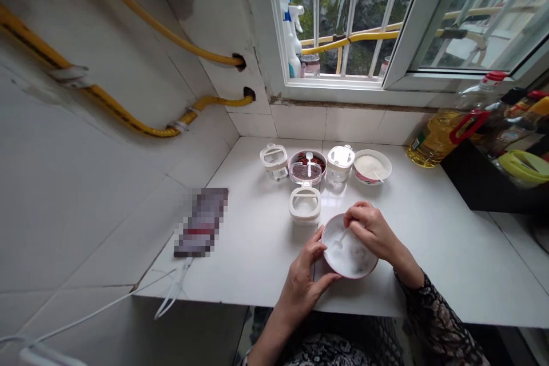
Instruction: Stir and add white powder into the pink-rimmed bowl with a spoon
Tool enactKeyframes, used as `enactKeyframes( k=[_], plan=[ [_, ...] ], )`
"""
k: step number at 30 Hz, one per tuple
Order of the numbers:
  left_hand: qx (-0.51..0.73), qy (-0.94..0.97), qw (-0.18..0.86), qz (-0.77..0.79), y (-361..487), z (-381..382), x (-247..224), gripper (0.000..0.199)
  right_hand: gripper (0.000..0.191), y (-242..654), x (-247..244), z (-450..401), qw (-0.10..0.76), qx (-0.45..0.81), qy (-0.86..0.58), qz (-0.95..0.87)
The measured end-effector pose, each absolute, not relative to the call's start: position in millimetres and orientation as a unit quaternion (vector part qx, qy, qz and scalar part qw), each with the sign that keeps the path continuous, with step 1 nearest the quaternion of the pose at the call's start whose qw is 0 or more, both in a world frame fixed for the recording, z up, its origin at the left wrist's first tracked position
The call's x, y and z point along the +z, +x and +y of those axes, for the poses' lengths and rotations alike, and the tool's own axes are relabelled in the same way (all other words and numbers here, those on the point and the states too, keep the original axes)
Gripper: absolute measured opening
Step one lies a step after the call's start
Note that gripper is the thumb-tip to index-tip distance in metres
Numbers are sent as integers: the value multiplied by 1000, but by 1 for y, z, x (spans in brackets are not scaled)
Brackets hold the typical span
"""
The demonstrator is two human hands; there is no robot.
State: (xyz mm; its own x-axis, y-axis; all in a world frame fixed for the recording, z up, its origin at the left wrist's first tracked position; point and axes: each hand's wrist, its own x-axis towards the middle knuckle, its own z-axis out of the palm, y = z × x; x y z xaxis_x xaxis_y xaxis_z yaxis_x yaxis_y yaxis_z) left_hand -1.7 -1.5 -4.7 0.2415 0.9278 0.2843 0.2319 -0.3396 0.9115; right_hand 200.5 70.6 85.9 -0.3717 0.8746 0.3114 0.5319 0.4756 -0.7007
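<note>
My left hand (302, 283) grips the near left rim of a white bowl with a pink rim (364, 266), tilting it slightly on the white counter (253, 257). The bowl holds a fine white powder (354, 254). My right hand (373, 233) is above the bowl, its fingers pinching a small white spoon (342, 237) that dips into the powder. Just beyond my hands stands a round white-rimmed clear jar (305, 205). Further back are a bowl of dark red beans (313, 158) and a smaller bowl of white powder (372, 166).
Two more small lidded jars (274, 160) stand by the wall. A large oil bottle (441, 137) stands at the right, and a pixelated flat object (201, 222) lies at the left. Yellow hoses (132, 114) run along the tiled wall. A white cable (171, 291) hangs over the counter edge.
</note>
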Motion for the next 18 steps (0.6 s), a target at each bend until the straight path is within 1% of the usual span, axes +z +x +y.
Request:
enactKeyframes(
  k=[5, 10, 18],
  plan=[
    [456, 681, 394, 417, -1, -1, -4, 39, 21, 211, 87, 74, 366, 281, -501, -732],
    [456, 682, 391, 417, -1, -1, -4, 39, 20, 207, 86, 74, 350, 237, -483, -767],
    [464, 682, 385, 413, 0, 0, -4, 38, 21, 201, 81, 73, 333, 237, -455, -791]
  ],
)
